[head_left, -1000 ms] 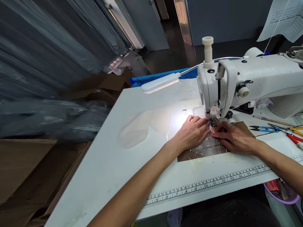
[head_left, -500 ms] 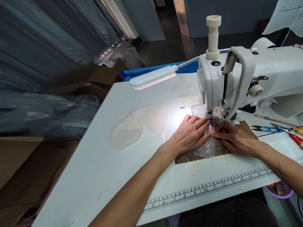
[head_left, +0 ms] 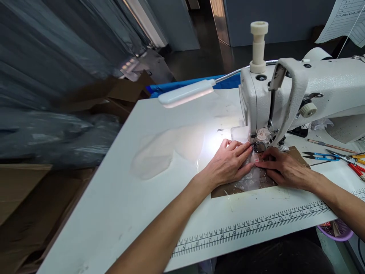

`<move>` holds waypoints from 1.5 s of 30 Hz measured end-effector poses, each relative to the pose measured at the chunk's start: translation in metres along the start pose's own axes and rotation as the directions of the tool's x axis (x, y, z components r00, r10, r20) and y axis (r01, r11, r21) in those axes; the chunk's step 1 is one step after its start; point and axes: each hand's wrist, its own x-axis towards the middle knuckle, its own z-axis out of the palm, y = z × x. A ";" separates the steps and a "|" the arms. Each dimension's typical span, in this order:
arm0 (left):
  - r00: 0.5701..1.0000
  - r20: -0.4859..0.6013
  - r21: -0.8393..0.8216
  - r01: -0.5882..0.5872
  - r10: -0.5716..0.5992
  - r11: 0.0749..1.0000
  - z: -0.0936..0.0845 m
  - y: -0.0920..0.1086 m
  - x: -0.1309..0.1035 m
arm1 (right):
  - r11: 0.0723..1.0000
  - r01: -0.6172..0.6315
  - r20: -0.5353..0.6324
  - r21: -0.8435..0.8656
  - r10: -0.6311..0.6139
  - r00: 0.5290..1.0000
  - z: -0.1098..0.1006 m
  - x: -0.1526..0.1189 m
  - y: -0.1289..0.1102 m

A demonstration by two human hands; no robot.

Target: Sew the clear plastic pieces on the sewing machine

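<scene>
A white sewing machine [head_left: 253,102] stands at the right, its needle area just beyond my fingertips. Sheer whitish fabric [head_left: 251,180] lies over a brown plate below the needle. My left hand [head_left: 229,161] rests on the fabric's left side, fingers stretched toward the presser foot and thumb pointing right. My right hand [head_left: 285,167] is on the right side, thumb and index finger pressed together on the fabric near a small pinkish-white piece [head_left: 256,160]. The exact spot under the foot is partly hidden by the fingers.
A lit lamp [head_left: 186,93] hangs over the white table [head_left: 114,198]. Sheer pieces [head_left: 154,160] lie left of my hands. Blue snips [head_left: 322,156] and other tools lie at the right. A printed ruler runs along the front edge, with a purple basket [head_left: 339,232] below.
Both hands keep nearly the same places. The small pinkish-white piece between them shows slightly more, and the whole view has shifted a little.
</scene>
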 end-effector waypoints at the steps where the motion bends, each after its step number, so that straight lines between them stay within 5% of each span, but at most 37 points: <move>1: 1.000 -0.006 0.002 0.001 -0.001 1.000 0.000 0.000 0.000 | 1.000 -0.004 0.001 -0.003 0.004 1.000 0.000 0.000 0.000; 18: 0.999 -0.005 0.059 0.045 -0.044 0.997 -0.001 0.007 0.001 | 0.999 -0.044 -0.013 0.017 0.044 0.999 0.002 -0.002 0.003; 24: 0.985 -0.170 0.090 0.053 -0.037 0.994 0.004 0.010 -0.001 | 0.999 -0.028 -0.010 0.031 0.028 1.000 0.001 -0.002 0.005; 31: 0.954 -0.286 -0.084 -0.119 0.090 0.989 0.007 0.009 -0.002 | 1.000 0.005 -0.035 0.008 -0.005 0.999 0.002 -0.001 0.004; 45: 0.994 -0.099 -0.040 -0.040 0.036 0.998 -0.001 0.007 -0.004 | 0.993 -0.069 0.001 -0.098 0.069 0.998 0.008 -0.003 -0.001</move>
